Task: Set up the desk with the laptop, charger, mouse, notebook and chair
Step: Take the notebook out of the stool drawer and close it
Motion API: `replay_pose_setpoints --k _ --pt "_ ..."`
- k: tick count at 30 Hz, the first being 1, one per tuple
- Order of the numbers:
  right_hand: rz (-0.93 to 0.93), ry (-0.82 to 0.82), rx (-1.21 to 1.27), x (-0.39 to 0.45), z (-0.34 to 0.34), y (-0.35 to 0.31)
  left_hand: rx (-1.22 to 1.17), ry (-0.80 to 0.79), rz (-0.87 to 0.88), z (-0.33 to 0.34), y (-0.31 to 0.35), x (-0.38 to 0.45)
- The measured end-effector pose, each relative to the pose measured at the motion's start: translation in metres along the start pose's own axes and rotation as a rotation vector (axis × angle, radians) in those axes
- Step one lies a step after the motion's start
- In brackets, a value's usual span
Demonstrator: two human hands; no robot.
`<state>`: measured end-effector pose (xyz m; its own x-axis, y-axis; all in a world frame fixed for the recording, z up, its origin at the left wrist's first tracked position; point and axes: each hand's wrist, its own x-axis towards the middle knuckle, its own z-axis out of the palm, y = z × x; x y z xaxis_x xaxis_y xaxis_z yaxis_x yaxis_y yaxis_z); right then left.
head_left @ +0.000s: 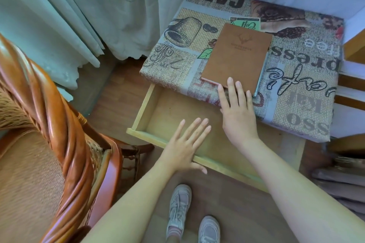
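Left hand (184, 144): I see fingers straight and spread, palm on the open drawer's (156, 122) front edge, holding nothing
Right hand (238, 112): fingers flat, tips touching the notebook's (237, 57) near edge
Notebook: on the desk (300, 85), pen (260, 75) just beside
Chair (49, 124): left of drawer

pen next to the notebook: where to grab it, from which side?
Take the pen at mid-barrel with a pinch from above, probably easiest coming from its right side. It lies flat on the desk, close along the notebook edge, so the left side is blocked. The right hand rests open just below its near end.
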<state>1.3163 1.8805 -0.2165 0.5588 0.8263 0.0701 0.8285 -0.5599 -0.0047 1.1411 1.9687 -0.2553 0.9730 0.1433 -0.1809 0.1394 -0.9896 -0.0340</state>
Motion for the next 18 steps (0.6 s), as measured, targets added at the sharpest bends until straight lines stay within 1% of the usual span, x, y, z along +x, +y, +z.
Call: replay_pose_setpoints --k 4,7,8,11,14,16,18 --pt "-0.006 0.011 0.034 -0.002 -0.002 0.002 0.087 0.061 0.058 -0.002 0.0 0.003" --pt "0.004 -0.007 0.093 0.0 -0.006 0.003 0.102 0.157 0.152 -0.013 -0.009 0.014" --pt "0.003 -0.004 0.116 0.0 -0.009 0.003 0.1 0.187 0.16 -0.019 -0.013 0.02" --pt "0.03 0.044 0.166 -0.002 -0.014 0.006 0.119 0.239 0.069 -0.036 -0.024 0.042" --pt "0.104 0.063 0.18 -0.005 -0.016 0.01 0.137 0.256 -0.034 -0.052 -0.029 0.07" --pt "0.126 0.046 0.147 -0.006 -0.015 0.016 0.113 0.27 -0.054 -0.062 -0.029 0.089" --pt "0.109 0.023 0.1 -0.008 -0.012 0.021 0.041 0.311 -0.044 -0.066 -0.029 0.104"
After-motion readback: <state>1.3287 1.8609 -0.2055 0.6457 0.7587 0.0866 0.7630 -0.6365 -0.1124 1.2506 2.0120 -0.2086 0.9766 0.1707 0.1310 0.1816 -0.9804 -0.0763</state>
